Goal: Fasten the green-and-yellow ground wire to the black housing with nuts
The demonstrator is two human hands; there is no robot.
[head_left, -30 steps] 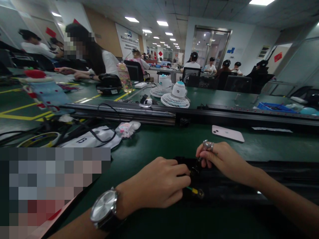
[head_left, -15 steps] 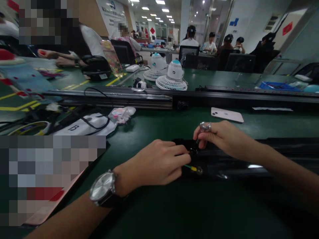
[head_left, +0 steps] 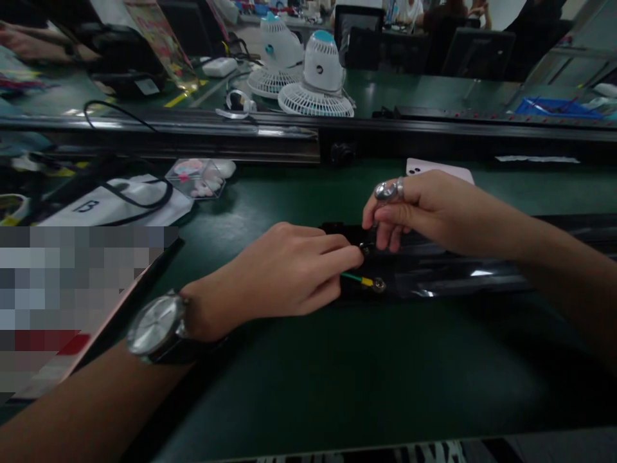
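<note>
My left hand [head_left: 299, 273], with a watch [head_left: 158, 325] on its wrist, is closed, its fingertips at a small shiny metal part [head_left: 365, 247] on a long black bar [head_left: 453, 273] lying across the table. What those fingers grip is hidden. From under them runs a green wire with a yellow sleeve [head_left: 367, 281], ending in a ring terminal [head_left: 379, 285] by the bar. My right hand [head_left: 424, 209], wearing rings, hovers above the same spot with thumb and forefinger pinched together. Whatever sits in that pinch is too dark and small to name.
A pink phone [head_left: 441, 168] lies behind my right hand. Long dark rails [head_left: 434, 141] cross the table farther back, with two white fans [head_left: 315, 83] beyond. At left are a clear box [head_left: 200, 180], a white bag [head_left: 120, 202] and cables. People sit at the far tables.
The view has tilted down and shifted, so everything sits higher in the picture and the table's near edge shows. Both hands stay at the same spot on the bar.
</note>
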